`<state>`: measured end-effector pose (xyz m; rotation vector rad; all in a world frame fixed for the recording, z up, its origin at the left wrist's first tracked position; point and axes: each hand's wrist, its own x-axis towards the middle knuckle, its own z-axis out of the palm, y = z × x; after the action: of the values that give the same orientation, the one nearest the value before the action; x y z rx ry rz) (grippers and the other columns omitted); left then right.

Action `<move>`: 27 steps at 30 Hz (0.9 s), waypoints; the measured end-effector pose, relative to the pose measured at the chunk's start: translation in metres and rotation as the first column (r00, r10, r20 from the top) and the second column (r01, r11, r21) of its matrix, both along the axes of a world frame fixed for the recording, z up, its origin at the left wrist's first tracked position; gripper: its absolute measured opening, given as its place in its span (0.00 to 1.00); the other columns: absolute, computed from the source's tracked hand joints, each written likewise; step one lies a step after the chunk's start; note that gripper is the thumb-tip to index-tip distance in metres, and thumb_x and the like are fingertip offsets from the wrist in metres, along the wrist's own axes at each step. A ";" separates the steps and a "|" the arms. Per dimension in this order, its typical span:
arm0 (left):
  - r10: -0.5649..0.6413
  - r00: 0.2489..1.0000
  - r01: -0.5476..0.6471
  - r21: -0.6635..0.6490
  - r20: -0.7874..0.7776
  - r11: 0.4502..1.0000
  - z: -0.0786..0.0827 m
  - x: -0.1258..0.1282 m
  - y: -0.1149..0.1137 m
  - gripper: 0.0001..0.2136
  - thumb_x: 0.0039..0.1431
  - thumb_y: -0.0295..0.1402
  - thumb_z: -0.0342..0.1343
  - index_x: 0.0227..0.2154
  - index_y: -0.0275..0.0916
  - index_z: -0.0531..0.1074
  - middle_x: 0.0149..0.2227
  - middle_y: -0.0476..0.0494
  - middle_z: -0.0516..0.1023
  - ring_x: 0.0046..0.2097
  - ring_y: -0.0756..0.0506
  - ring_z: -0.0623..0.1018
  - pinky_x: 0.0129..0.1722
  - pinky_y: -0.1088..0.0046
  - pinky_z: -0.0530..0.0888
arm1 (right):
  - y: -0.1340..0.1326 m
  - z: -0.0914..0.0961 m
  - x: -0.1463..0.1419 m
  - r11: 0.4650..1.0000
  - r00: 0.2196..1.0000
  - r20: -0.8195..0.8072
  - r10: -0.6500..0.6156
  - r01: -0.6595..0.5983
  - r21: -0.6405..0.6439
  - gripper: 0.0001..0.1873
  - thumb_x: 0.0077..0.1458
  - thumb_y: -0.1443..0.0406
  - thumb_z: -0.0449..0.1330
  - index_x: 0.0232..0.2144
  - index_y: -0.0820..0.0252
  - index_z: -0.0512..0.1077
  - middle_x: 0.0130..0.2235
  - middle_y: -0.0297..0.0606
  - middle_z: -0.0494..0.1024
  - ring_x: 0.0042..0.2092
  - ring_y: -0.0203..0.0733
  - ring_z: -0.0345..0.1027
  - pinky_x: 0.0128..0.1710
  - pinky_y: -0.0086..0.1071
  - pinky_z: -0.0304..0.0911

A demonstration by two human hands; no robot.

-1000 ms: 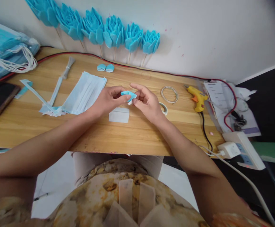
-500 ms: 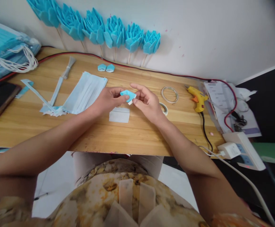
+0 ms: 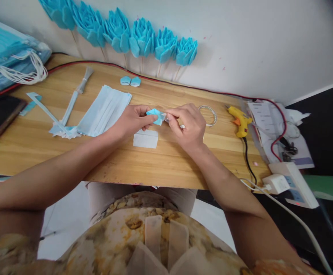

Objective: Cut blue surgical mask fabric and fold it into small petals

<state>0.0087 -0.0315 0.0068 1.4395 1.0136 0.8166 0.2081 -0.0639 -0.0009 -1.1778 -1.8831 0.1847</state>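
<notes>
My left hand (image 3: 132,121) pinches a small folded blue piece of mask fabric (image 3: 155,115) just above the wooden table (image 3: 160,160). My right hand (image 3: 188,125) has its fingers curled and pinches the piece's right edge, with something small and pale between the fingers that I cannot make out. A white rectangular strip (image 3: 145,139) lies on the table right below both hands. A stack of light blue face masks (image 3: 103,112) lies to the left of my left hand.
Blue fabric flowers on sticks (image 3: 143,36) lean on the wall. Two small blue folded petals (image 3: 130,81), cut mask strips (image 3: 54,114), a tape ring (image 3: 209,114), a yellow glue gun (image 3: 239,120), a power strip (image 3: 294,183) and a bag of masks (image 3: 8,57) lie about.
My right hand has turned over and closed its fingers onto the blue piece; before, it was held open beside it. The view shifted slightly.
</notes>
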 end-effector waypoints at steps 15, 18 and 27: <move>-0.009 1.000 0.009 -0.012 0.010 1.000 0.002 0.002 -0.004 0.12 0.57 0.33 0.65 0.21 0.39 0.72 0.20 0.51 0.71 0.24 0.52 0.69 0.27 0.75 0.68 | 0.000 -0.002 -0.001 0.999 0.974 0.219 -0.051 0.047 0.024 0.18 0.70 0.55 0.54 0.33 0.49 0.79 0.34 0.39 0.80 0.41 0.48 0.69 0.49 0.49 0.63; -0.004 1.000 0.004 -0.013 0.029 1.000 0.002 0.002 -0.004 0.13 0.57 0.34 0.66 0.20 0.39 0.71 0.19 0.51 0.71 0.23 0.52 0.69 0.27 0.74 0.68 | 0.000 -0.003 -0.001 0.999 0.973 0.228 -0.024 0.018 0.029 0.15 0.69 0.56 0.55 0.34 0.49 0.80 0.35 0.39 0.80 0.42 0.49 0.68 0.49 0.49 0.62; 0.000 0.984 0.027 -0.144 0.179 0.989 -0.001 0.004 -0.003 0.09 0.58 0.31 0.65 0.24 0.37 0.75 0.23 0.49 0.75 0.25 0.52 0.72 0.29 0.75 0.70 | 0.003 -0.006 0.000 0.992 0.944 0.329 -0.011 -0.032 0.125 0.12 0.68 0.61 0.56 0.36 0.50 0.81 0.35 0.38 0.79 0.41 0.47 0.67 0.44 0.46 0.60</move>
<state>0.0128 -0.0346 0.0056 1.2246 0.9068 0.8286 0.2083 -0.0614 -0.0068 -1.1637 -2.1559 -0.1367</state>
